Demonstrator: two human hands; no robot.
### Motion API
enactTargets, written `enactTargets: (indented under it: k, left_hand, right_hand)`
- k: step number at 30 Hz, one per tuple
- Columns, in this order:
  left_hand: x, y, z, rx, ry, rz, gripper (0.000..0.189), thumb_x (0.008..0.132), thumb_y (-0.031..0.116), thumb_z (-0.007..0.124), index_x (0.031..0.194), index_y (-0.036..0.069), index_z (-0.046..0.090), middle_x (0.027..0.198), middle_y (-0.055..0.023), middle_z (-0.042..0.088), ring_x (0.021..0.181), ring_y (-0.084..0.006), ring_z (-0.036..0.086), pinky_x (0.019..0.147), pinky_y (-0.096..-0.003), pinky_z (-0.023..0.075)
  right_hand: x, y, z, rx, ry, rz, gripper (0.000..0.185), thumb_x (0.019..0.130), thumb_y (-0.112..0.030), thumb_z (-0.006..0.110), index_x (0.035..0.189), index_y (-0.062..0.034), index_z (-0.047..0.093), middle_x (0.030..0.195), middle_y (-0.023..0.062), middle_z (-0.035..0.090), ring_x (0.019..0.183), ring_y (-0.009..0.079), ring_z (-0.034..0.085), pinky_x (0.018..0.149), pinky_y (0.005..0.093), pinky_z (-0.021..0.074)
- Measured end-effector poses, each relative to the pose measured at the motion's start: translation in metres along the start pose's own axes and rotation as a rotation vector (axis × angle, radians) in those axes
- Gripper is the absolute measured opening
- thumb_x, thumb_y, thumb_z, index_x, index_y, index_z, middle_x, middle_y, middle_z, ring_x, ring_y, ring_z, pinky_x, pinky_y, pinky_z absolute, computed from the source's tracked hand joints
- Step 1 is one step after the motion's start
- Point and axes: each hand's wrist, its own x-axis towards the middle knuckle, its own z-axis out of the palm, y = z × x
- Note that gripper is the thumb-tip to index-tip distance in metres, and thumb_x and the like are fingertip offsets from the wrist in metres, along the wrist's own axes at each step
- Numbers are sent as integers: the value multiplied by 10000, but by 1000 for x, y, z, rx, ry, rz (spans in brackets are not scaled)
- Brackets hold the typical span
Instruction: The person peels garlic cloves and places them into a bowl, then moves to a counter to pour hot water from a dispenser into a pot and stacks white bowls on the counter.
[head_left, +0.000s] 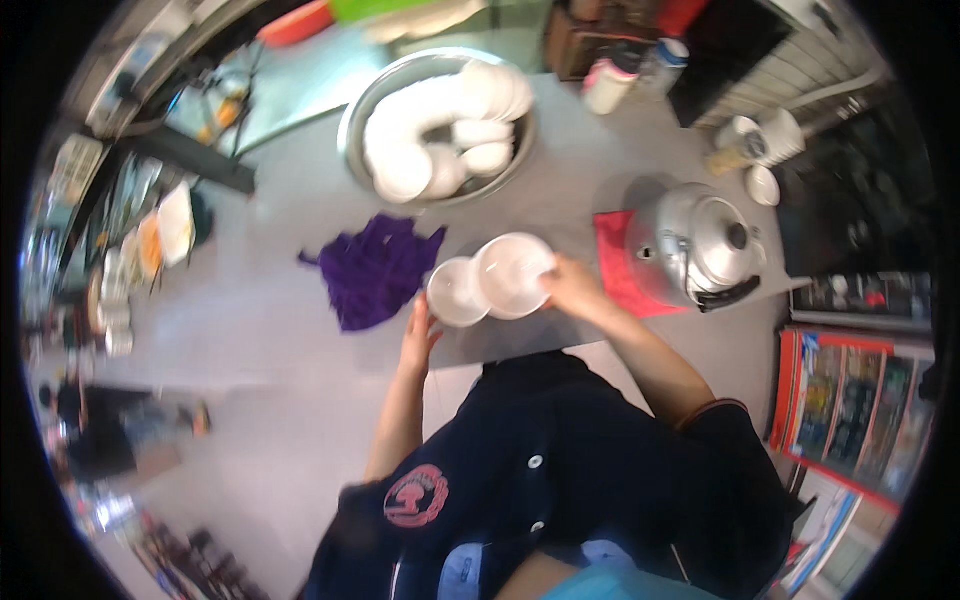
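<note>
Two white bowls are in front of me above the grey table (300, 217). My right hand (574, 283) grips the rim of the upper bowl (515, 274) from the right. That bowl overlaps the edge of the lower bowl (456, 292), which my left hand (421, 330) holds by its left side. Both bowls face up with nothing visible inside. A crumpled purple cloth (379, 274) lies just left of the bowls. Behind it stands a large metal basin (358, 161) with rows of white bowls (427, 112) nested on their sides.
At the right, a big metal kettle (694, 244) stands on a red cloth (616, 247). Bottles (609, 81) and white cups (780, 135) are at the back right. Farther left are trays of food (176, 221) and a person (97, 427). A red-framed display cabinet (847, 405) stands right.
</note>
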Motion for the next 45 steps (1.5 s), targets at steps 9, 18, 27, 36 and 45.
enactTargets:
  k: [9, 18, 27, 36, 45]
  left_hand:
    - [19, 2, -9, -115, -306, -124, 892, 817, 785, 260, 1483, 211, 110, 1517, -17, 196, 1339, -347, 274, 1040, -487, 248]
    - [-50, 93, 29, -8, -387, 158, 866, 836, 728, 359, 1447, 125, 243, 1452, -96, 307, 1298, -309, 374, 1019, -446, 367]
    - [-102, 240, 230, 423, -819, 532, 870, 901, 554, 464, 1464, 6, 89, 1478, -138, 231, 1208, -254, 447, 980, -378, 380]
    - [-25, 224, 577, 556, -926, 53, 894, 861, 697, 366, 1485, 125, 77, 1522, -117, 121, 1277, -345, 373, 1063, -423, 276]
    - [112, 140, 763, 328, -587, -71, 1013, 747, 826, 363, 1467, 141, 168, 1488, -108, 209, 1365, -290, 205, 1092, -492, 163]
  right_hand:
    - [23, -31, 68, 157, -227, 87, 286, 809, -86, 461, 990, 117, 551, 751, 203, 660, 592, 222, 666, 511, 338, 542]
    - [-27, -77, 5, 338, -291, 30, 353, 805, -59, 406, 1086, 97, 552, 787, 179, 662, 634, 213, 676, 542, 322, 559]
    - [-152, -63, -226, 671, -27, -246, 432, 876, -111, 454, 1275, 52, 421, 1078, 192, 605, 858, 243, 665, 674, 310, 590]
    - [-159, 101, -469, 783, 249, -44, 408, 837, -77, 436, 1200, 111, 446, 967, 196, 634, 750, 230, 681, 651, 295, 591]
    - [-24, 234, -568, 815, 441, 153, 402, 834, -63, 399, 1186, 130, 435, 902, 228, 633, 681, 287, 675, 577, 347, 584]
